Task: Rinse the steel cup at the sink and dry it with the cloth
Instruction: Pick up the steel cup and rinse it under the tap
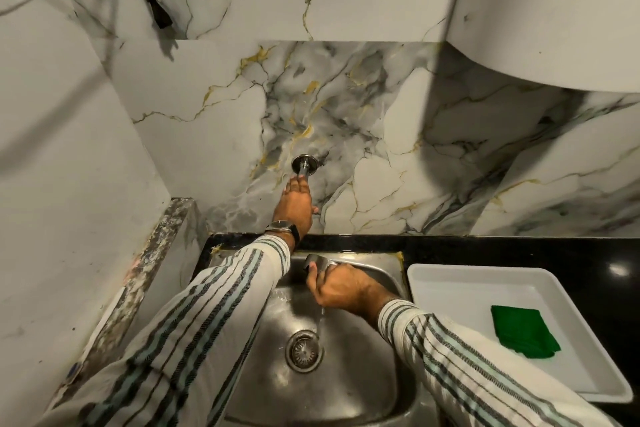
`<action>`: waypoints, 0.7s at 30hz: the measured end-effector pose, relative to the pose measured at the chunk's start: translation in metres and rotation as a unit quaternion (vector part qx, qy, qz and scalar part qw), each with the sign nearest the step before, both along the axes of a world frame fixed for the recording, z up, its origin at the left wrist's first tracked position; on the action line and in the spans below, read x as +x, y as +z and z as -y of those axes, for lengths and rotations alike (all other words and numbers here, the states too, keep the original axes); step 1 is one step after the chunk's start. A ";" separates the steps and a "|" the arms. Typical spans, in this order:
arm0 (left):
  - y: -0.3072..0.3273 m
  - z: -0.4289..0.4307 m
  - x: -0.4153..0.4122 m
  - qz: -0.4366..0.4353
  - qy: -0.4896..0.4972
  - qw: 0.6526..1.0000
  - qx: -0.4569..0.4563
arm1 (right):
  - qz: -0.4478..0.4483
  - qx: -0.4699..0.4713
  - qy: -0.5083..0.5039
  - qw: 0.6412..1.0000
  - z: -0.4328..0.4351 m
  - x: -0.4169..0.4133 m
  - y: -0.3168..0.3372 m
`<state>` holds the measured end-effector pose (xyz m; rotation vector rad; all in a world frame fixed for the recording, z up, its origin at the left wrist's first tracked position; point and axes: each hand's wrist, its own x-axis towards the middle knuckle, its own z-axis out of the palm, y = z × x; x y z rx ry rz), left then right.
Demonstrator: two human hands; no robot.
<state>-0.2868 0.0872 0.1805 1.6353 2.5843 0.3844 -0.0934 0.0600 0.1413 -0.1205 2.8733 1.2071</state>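
Cup (317, 262) tilted in right hand (341, 288) over sink (367, 371); left hand (296, 206) on tap (304, 166).

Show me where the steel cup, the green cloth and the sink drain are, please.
steel cup (318, 261): head view, on its shiny rim above the right hand's fingers.
green cloth (521, 331): head view, on the middle of the folded cloth in the white tray.
sink drain (303, 351): head view, on the strainer's centre.

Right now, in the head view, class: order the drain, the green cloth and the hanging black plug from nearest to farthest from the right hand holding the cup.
From the right hand, over the sink:
1. Drain, just below it in the basin.
2. Green cloth, to its right on the white tray.
3. Black plug, high on the wall, upper left.
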 end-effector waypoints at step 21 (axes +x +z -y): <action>-0.037 0.046 0.117 0.357 -0.047 0.928 0.093 | -0.451 -0.673 -0.371 0.454 -0.065 0.151 0.020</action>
